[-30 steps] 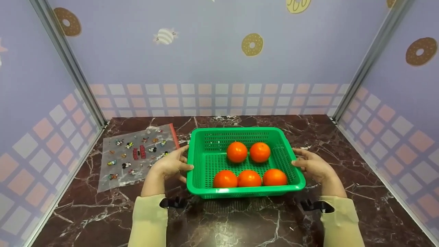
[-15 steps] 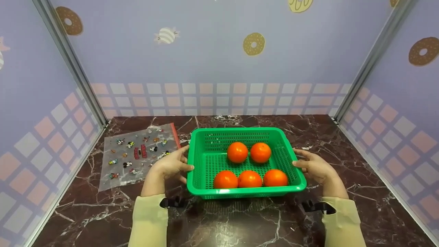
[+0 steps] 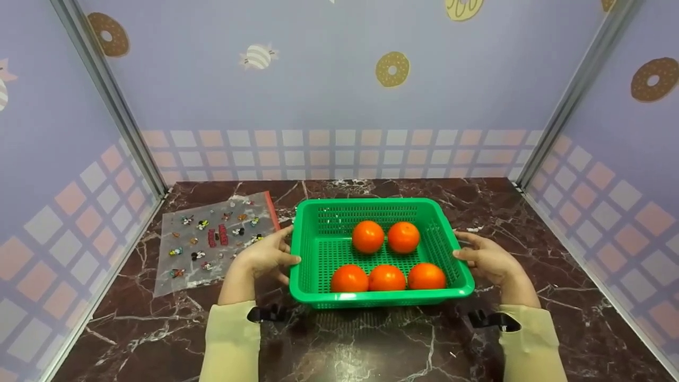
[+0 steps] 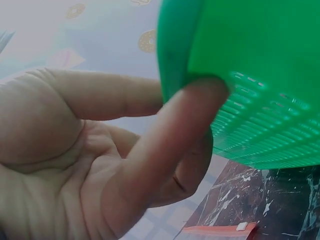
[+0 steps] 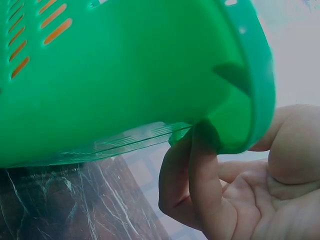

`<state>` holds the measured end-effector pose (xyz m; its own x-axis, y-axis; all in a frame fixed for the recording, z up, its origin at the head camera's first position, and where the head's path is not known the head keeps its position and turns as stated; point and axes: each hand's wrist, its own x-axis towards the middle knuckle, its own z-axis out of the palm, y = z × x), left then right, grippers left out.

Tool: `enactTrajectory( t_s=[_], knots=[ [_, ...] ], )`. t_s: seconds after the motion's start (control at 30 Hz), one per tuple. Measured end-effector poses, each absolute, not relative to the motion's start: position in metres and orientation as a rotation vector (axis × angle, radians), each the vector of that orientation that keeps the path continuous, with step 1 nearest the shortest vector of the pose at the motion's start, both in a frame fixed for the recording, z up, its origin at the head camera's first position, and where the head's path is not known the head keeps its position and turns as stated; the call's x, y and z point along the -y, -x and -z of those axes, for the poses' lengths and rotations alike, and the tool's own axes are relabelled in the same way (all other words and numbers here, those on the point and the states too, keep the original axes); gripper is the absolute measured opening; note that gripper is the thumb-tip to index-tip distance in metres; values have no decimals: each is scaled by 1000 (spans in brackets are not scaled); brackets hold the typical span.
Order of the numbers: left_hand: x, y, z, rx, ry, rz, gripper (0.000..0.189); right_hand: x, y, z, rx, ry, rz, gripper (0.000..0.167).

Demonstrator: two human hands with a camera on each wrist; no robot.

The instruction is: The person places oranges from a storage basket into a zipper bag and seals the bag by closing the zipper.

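A green plastic basket (image 3: 382, 298) with perforated walls is between my two hands in the head view. In it lie several oranges (image 3: 367, 236), two towards the back and the others along the front wall. My left hand (image 3: 265, 259) grips the left rim, thumb on top and fingers beneath. At the opposite side my right hand (image 3: 492, 260) holds the right rim the same way. The left wrist view shows fingertips pressed under the lip of the basket (image 4: 260, 35). From the right wrist, curled fingers (image 5: 204, 175) meet the underside of the rim.
A clear zip bag (image 3: 212, 244) with cartoon figures and a red top strip lies flat on the left, close by my left hand. The dark marbled table (image 3: 371, 345) is bounded by patterned walls (image 3: 329, 95) at the back and sides.
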<state>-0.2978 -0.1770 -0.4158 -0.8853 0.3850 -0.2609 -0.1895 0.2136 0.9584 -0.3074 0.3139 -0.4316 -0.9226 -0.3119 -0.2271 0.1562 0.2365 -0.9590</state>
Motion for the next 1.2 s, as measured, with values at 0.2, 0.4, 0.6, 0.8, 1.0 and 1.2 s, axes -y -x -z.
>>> enactTrajectory(
  t_s=[0.2, 0.4, 0.6, 0.8, 1.0, 1.2],
  knots=[
    [185, 307, 421, -2417, -32, -1648, 68, -316, 307, 432, -2152, 171, 1720, 78],
    [203, 322, 444, -2864, 262, -1472, 60, -317, 307, 432, -2129, 165, 1734, 79],
    [216, 328, 466, -2893, 290, -1239, 68, -316, 308, 433, -2123, 156, 1744, 80],
    [217, 328, 472, -2745, 275, -1083, 75, -316, 307, 432, -2125, 159, 1749, 80],
    [218, 324, 472, -2783, 203, -915, 72, -316, 307, 433, -2140, 162, 1739, 80],
    [211, 317, 462, -2773, 309, -739, 70, -316, 306, 432, -2143, 158, 1731, 79]
  ],
)
